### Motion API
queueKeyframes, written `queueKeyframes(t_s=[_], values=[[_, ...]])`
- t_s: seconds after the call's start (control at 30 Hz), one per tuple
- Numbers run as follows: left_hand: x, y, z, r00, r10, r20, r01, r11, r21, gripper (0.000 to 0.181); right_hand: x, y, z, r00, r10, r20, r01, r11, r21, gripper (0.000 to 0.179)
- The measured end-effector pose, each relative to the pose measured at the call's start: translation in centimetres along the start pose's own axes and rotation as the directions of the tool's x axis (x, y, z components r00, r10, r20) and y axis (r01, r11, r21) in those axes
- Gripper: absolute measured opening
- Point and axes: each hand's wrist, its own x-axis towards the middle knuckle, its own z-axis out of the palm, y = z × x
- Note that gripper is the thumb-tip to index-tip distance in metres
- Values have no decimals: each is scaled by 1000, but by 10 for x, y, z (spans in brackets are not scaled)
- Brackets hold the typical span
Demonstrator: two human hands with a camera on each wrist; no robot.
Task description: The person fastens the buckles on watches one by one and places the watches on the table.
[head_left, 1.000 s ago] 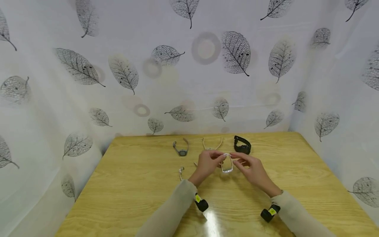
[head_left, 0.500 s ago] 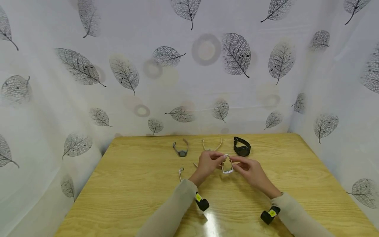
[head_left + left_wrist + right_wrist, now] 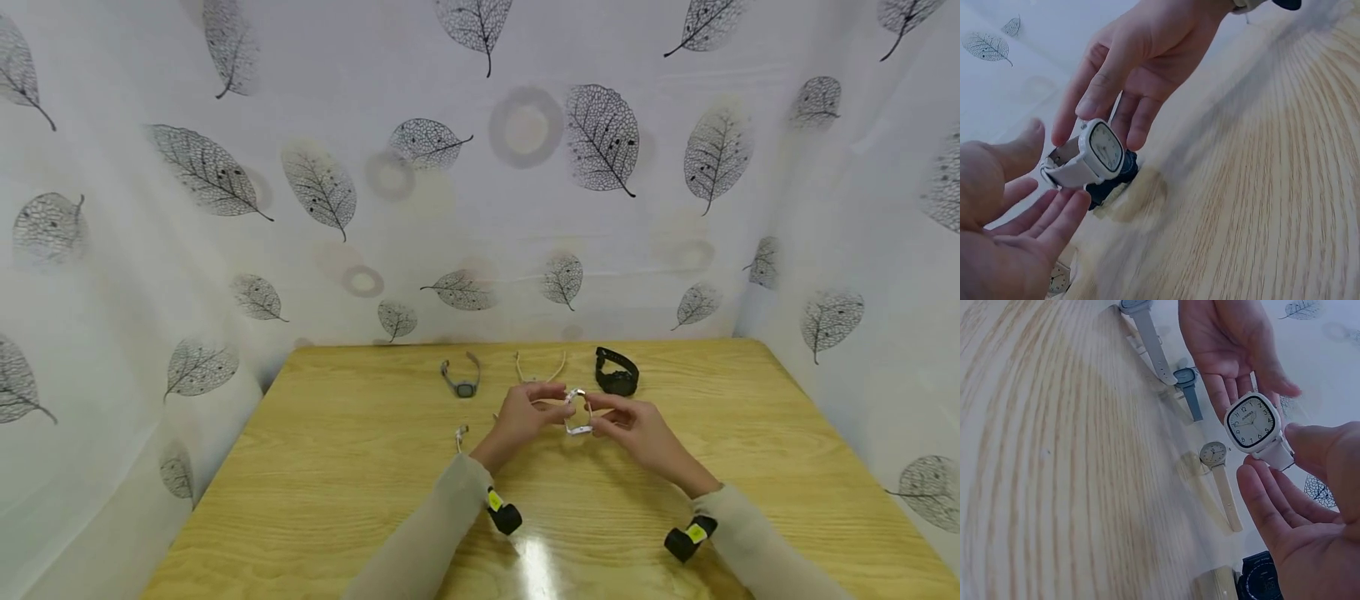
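Note:
A white wristwatch [image 3: 579,430] with a square case is held above the table, its strap bent into a loop. In the right wrist view, the dial of this watch [image 3: 1250,422] shows black numerals. My right hand [image 3: 637,427] pinches it, the thumb at the case edge. My left hand [image 3: 521,419] is on the other side. In the left wrist view, the left fingers [image 3: 1063,219] reach under the strap near the buckle, while the thumb [image 3: 1025,140] stands apart from it.
Other watches lie on the wooden table [image 3: 337,467]: a black one [image 3: 617,382] behind the right hand, a grey one [image 3: 465,389] at the back, and a pale one [image 3: 1213,455]. Another light-strapped watch [image 3: 461,435] is left of the left hand. A leaf-print curtain [image 3: 480,208] surrounds the table.
The white watch has turned slightly between the hands. My left thumb has shifted lower, away from the top of the strap loop. The right hand has hardly moved.

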Motion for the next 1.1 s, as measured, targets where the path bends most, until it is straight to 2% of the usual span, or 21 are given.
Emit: queueKeyframes(t_s=[0.23,0.33,0.57,0.77,0.97,1.1], values=[[-10,0,-6,989,25,145,-31,999,34,68,-1,3,-4,999,39,29,-41,996,84,46],[-13,1,-5,985,35,170,-51,995,91,69,-3,3,-6,998,61,35,-64,994,91,47],[-16,-1,0,992,39,122,-57,987,148,57,-6,2,-8,996,73,50,-77,994,80,51],[-18,-3,0,992,45,118,-66,981,184,53,-6,4,-7,992,94,78,-101,991,86,54],[-17,-2,1,994,48,98,-73,962,262,51,-3,6,-7,995,64,81,-67,997,32,51],[-15,-3,2,995,57,88,-81,948,307,50,-2,5,-9,992,85,96,-85,996,4,49]])
